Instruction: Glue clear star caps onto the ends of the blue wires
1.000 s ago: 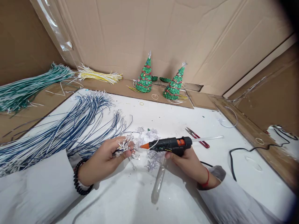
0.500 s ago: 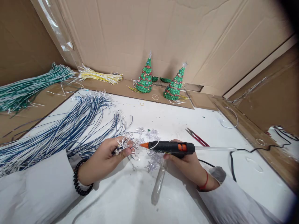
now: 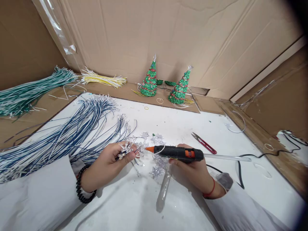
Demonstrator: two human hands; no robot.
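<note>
Left hand [image 3: 113, 163]: thumb and forefinger pinch a bunch of clear bulbs [image 3: 127, 148], heads fanned past the fingertips, perhaps so single ones can be reached; remaining fingers mostly hidden

Right hand [image 3: 192, 170]: closed round the grip of the glue gun [image 3: 172, 152], thumb along the near side; trigger finger out of sight, cannot tell whether it squeezes

Gun held about level, orange nozzle [image 3: 149, 149] aimed at the bulbs and just beside them; touching or apart, cannot tell

Glue stick [image 3: 226, 156] juts from the gun's rear, well away from the bulbs

Clear stars [image 3: 156, 171] on the table [image 3: 115, 205] between the hands, likely for short reach

Blue-white wires [image 3: 77, 125] spread beside the left hand, probably likewise

Snips [image 3: 204, 143] lie beyond the gun, seemingly out of its way
</note>
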